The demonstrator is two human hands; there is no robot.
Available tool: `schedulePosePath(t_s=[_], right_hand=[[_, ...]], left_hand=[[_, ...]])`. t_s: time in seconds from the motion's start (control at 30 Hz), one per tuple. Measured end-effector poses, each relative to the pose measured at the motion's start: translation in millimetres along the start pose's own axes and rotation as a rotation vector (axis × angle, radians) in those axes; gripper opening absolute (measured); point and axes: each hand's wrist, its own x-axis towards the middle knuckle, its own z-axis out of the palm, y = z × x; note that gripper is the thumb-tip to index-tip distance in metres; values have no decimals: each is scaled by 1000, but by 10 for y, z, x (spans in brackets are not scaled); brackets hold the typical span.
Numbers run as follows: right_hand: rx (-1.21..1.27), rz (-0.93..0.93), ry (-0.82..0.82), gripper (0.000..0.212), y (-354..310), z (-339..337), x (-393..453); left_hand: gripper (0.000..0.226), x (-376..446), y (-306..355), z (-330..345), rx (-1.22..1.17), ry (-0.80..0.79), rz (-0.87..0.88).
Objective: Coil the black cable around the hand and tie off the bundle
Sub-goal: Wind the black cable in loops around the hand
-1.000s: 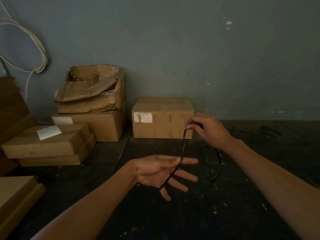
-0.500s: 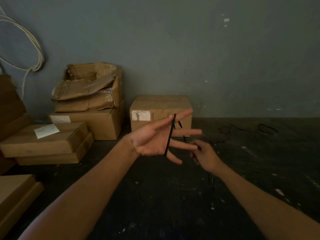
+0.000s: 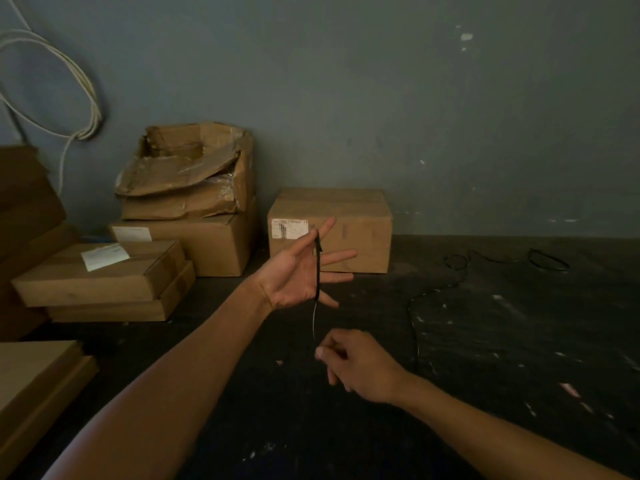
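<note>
My left hand [image 3: 294, 275] is raised, palm toward me, fingers spread. The black cable [image 3: 317, 268] runs across its fingers from the forefinger down to the little finger in a tight wrap. Below it my right hand [image 3: 356, 365] pinches the cable's free run, which hangs as a thin line between the two hands. The rest of the cable trails over the dark floor to the right and ends in loose loops [image 3: 547, 259] near the wall.
A sealed cardboard box [image 3: 363, 216] stands against the grey wall behind my left hand. Stacked and torn boxes [image 3: 187, 188] fill the left side. A white cable [image 3: 83, 109] hangs on the wall at the upper left.
My left hand rose and turned palm toward me with the cable wrapped over its fingers. My right hand went from above it down to below it, pulling the cable downward.
</note>
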Motion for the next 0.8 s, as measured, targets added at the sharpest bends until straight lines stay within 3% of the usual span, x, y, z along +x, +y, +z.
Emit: schedulePosePath(t_s=[0.23,0.57,0.8], right_hand=[[-272,-106,92,13,-325,-398,-24],[-731,-189,241,16,-626,-1171,143],[-735,-236,286,18,-582,-1345,305]], left_hand=[[38,-72,-183,-192,-34,116,5],[38,-180,-433,-18,69,-84,-229],[42,-239,-476,139,109,-299,-322]])
